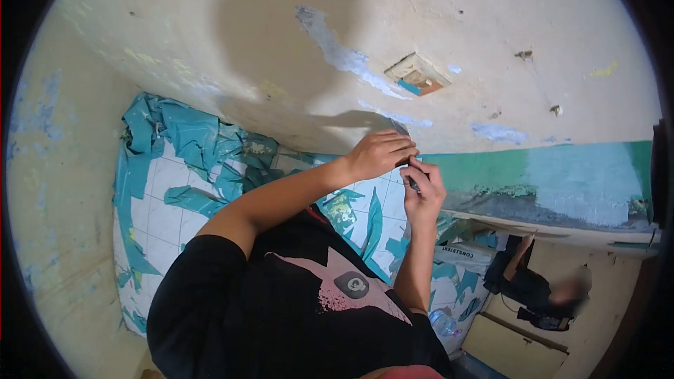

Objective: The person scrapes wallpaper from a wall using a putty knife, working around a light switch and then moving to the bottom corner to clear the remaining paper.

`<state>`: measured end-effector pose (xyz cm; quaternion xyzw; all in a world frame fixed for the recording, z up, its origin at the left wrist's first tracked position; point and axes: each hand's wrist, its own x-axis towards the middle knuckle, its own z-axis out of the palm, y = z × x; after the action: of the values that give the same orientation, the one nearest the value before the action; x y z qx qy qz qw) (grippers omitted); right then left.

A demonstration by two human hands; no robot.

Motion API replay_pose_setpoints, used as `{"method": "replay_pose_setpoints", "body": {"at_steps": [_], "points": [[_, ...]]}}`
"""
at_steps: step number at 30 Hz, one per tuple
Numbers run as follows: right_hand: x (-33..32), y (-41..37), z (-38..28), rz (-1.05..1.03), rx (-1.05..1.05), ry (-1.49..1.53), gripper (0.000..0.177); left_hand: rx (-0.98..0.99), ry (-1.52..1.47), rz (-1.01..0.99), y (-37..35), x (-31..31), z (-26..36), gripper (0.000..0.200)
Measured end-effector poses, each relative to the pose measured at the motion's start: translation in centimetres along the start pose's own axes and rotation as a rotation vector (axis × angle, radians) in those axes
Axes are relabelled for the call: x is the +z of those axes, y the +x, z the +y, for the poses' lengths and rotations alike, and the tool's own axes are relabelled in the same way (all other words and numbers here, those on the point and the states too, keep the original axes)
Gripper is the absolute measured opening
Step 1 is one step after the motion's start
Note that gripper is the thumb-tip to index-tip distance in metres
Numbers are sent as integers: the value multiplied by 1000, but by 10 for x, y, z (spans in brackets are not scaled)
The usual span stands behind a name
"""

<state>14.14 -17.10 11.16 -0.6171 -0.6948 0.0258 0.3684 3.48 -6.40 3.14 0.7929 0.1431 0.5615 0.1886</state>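
The right hand (425, 195) pinches a small dark object (413, 184) in its grip, just in front of the peeling cream wall (210, 42) and its green painted band (562, 179). The left hand (379, 154) curls its fingers together against the object's top; whether it grips, I cannot tell. Torn teal sheeting (189, 137) crowds the white tiled floor (165, 221) below. Another person (530, 284) crouches well apart.
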Motion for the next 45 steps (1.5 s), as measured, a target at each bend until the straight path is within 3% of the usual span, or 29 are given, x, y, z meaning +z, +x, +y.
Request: {"method": "replay_pose_setpoints", "body": {"at_steps": [5, 7, 10, 11, 14, 15, 18, 20, 22, 25, 30, 32, 36, 38, 40, 42, 45], "points": [[-9, 5, -7, 45, -21, -20, 26, 50, 19, 87, 10, 2, 7, 21], [-10, 11, -1, -3, 56, -25, 24, -66, -37, -113, 10, 1, 3, 20], [-12, 8, 0, -57, 48, -48, 22, -106, -62, -106, 5, 2, 4, 20], [-11, 5, -4, -6, -22, -76, 20, 14, -19, 80, 8, 5, 7, 18], [-10, 6, -8, 76, -57, -34, 25, 29, -6, 170, 17, 1, 13, 18], [-11, 8, -7, 16, 55, -42, 25, 13, -56, 9, 14, 2, 4, 18], [-9, 2, 11, -78, 63, -56, 23, -139, -108, -146, -2, 12, -1, 18], [-11, 6, 3, -36, -35, -95, 23, 66, 28, 196, 7, 16, 9, 18], [-10, 0, -4, 87, -48, -33, 23, 68, 13, 243, 15, 16, 9, 19], [-5, 0, 12, 20, 68, -33, 21, -87, -76, -96, 4, 15, -3, 25], [1, -19, 16, -42, 144, 57, 20, -86, 32, -82, -27, 27, -1, 25], [-2, -26, 10, -47, 184, 77, 17, -111, -45, -175, -33, 26, 0, 26], [-4, -45, 18, 93, 220, 152, 13, -81, 21, -152, -18, 5, 24, 30], [1, -60, 29, 181, 243, 210, 12, -450, 29, -54, -25, 7, 32, 34], [8, -75, 42, 301, 370, 437, 8, -501, 93, 14, -42, 21, 26, 27], [17, -91, 54, 310, 370, 453, 9, -1098, -618, -21, -71, 44, 8, 22], [38, -114, 68, 200, 528, 730, 30, -1145, -904, -143, -66, 34, 12, 32]]}}
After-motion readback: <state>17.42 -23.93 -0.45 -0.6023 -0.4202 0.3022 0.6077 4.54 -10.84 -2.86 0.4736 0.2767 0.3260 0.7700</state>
